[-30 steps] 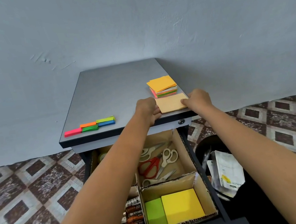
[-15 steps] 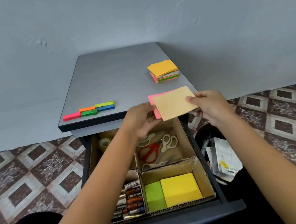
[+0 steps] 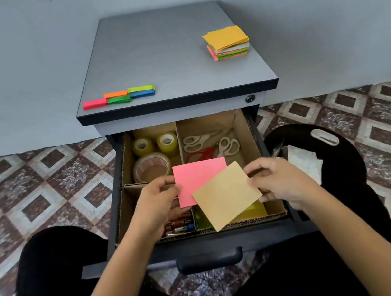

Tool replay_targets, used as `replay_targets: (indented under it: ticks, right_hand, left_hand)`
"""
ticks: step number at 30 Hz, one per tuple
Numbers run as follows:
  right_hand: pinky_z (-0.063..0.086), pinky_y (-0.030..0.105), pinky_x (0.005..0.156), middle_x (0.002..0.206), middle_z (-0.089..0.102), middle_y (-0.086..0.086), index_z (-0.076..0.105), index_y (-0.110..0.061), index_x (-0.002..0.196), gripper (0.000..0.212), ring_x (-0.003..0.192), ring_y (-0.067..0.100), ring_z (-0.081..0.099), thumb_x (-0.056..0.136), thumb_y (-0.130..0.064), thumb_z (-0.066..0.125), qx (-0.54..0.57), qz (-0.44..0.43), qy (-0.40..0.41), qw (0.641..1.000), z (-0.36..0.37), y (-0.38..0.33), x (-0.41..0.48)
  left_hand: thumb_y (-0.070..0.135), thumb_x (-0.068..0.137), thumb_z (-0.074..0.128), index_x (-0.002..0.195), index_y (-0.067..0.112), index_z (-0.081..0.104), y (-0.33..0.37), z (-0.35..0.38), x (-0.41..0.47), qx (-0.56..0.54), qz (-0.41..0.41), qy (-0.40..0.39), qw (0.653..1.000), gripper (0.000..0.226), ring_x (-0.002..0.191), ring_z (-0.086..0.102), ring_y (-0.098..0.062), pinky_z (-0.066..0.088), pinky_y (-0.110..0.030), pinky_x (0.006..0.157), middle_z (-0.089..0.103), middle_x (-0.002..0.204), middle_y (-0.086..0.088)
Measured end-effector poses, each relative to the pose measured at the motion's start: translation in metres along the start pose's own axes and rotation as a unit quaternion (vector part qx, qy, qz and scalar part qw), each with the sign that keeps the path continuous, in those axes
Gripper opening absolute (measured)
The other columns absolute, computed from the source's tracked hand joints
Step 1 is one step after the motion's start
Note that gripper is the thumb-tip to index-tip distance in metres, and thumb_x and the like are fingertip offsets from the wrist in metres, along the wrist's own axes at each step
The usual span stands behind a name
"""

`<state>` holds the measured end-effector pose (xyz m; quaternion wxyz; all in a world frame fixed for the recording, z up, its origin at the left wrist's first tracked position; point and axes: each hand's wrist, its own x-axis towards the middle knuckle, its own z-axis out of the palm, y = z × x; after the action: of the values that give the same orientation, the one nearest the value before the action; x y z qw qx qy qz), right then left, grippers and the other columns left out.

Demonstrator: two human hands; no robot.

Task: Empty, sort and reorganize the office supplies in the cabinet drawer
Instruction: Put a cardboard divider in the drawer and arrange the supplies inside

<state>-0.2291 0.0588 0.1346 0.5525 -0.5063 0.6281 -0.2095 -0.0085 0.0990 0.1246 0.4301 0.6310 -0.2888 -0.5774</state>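
Two paper pads held over the open drawer.
The left hand (image 3: pixel 158 202) pinches the pink pad (image 3: pixel 199 180) by its left edge. The right hand (image 3: pixel 277 183) pinches the tan pad (image 3: pixel 227 195) by its right edge. Both pads are just above the front of the drawer (image 3: pixel 254 237). They look light, thin and bendy, so a soft pinch at the edge should do.

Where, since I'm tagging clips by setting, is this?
Likely a home or small office, though uncertain: a cabinet on patterned tiles, its drawer holding scissors and tape, notes on top.
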Motion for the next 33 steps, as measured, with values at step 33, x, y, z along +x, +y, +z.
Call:
replay_targets:
  ticks: [33]
  right_hand:
    - [0.040, 0.028, 0.065, 0.099, 0.065, 0.012, 0.057, -0.009, 0.083, 0.011, 0.093, 0.031, 0.062, 0.086, -0.019, 0.060, -0.416, 0.002, 0.055, 0.908, 0.051, 0.032, 0.028]
  left_hand:
    - [0.000, 0.097, 0.044, 0.089, 0.013, 0.056, -0.014, -0.038, 0.005, -0.024, 0.028, 0.096, 0.995, 0.019, 0.081, 0.065, -0.021, 0.056, -0.021, 0.052, 0.064, 0.094, -0.011]
